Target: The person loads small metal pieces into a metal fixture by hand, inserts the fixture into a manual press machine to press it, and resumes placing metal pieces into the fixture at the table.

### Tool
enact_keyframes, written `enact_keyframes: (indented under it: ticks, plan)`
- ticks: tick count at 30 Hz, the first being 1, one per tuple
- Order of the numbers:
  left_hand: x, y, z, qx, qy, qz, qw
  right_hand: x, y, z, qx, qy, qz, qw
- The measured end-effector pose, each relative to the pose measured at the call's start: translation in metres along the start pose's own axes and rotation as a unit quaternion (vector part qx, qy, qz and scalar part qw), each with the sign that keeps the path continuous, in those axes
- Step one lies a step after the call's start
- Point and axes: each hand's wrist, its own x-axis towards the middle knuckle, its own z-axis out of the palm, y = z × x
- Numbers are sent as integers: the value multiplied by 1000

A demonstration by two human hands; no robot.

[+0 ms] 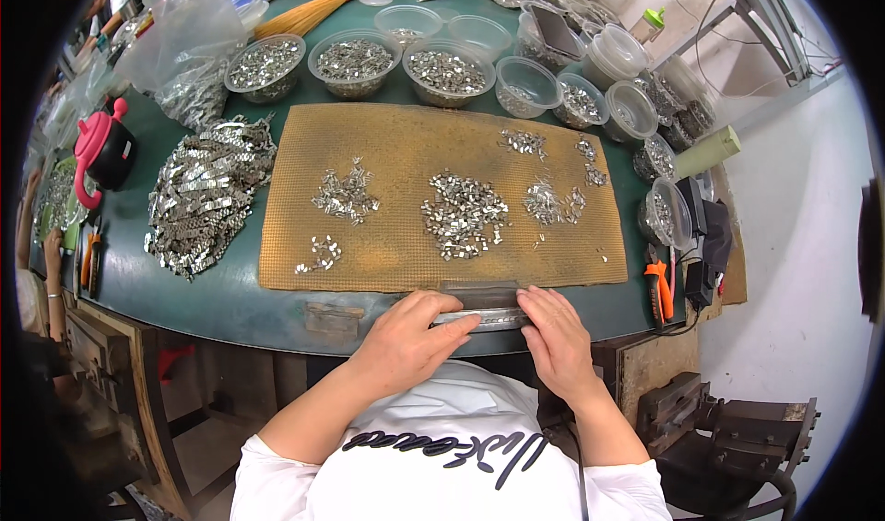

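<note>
At the table's near edge lies a narrow metal bar with a row of small shiny pieces along it. My left hand grips its left part, with the thumb laid along the top. My right hand closes on its right end, fingers pointing away from me. A dull grey plate sits just behind the bar, between my hands. Beyond it, a brown textured mat bears a large pile of small metal pieces, a looser pile to the left and several smaller groups on the right.
Clear tubs of metal pieces line the mat's far side. A heap of linked metal strips lies left. Orange-handled pliers rest at right. A small clear block is left of my hands. A pink-lidded black jug stands far left.
</note>
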Motion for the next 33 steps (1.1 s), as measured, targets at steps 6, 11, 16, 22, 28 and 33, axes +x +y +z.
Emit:
enact_keyframes:
  ticks: [6, 11, 16, 22, 28, 33]
  plan:
    - [1, 0, 2, 29, 2, 16, 999, -19, 5, 2, -52, -25, -19, 998]
    - [10, 5, -9, 27, -46, -8, 999, -16, 17, -10, 75, -55, 35, 995]
    - [20, -2, -33, 70, -113, -11, 991, -7, 31, -23, 171, -108, 82, 976]
    - [23, -12, -45, 110, -198, -11, 974, -2, 32, -23, 118, -133, 56, 982]
    - [42, -15, -39, 99, -223, 36, 969, -28, 20, -16, 148, -78, 89, 982]
    - [85, -6, -2, 49, -274, 95, 956, -88, 4, -30, 143, 18, 196, 970]
